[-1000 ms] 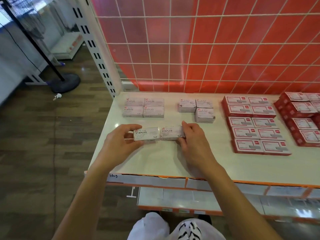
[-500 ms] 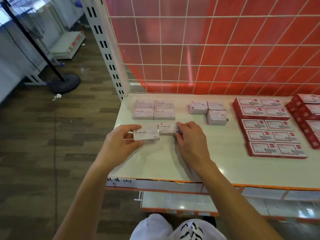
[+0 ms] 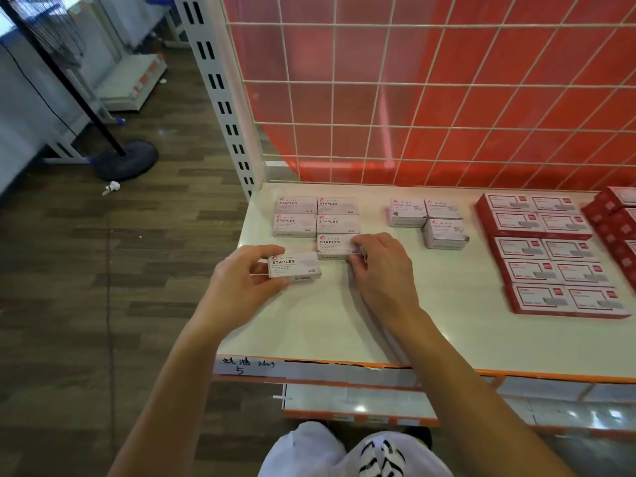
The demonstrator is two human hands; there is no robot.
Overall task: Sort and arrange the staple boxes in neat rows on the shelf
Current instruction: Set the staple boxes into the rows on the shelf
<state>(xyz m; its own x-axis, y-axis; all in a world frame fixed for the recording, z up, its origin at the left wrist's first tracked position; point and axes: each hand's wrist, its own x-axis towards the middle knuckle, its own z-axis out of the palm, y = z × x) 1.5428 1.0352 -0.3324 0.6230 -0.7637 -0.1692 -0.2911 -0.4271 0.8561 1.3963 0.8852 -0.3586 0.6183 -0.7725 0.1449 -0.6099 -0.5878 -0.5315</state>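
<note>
While the left hand (image 3: pixel 241 287) pinched one staple box (image 3: pixel 294 266) by its left end, fingers (image 3: pixel 263 251) curled round it, the right hand (image 3: pixel 382 270) gripped a second box (image 3: pixel 334 247) at its right end, touching the near edge of the four-box block (image 3: pixel 316 216) at the far left of the shelf (image 3: pixel 344 321). The risk, I judged, lay in the push: pressing the second box home too hard could skew the seated block, and the staple box, brought in askew, could leave a gap.

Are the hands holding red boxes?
No, the left hand holds the near white box and the right hand the far white box; the red boxes lie apart to the right.
</note>
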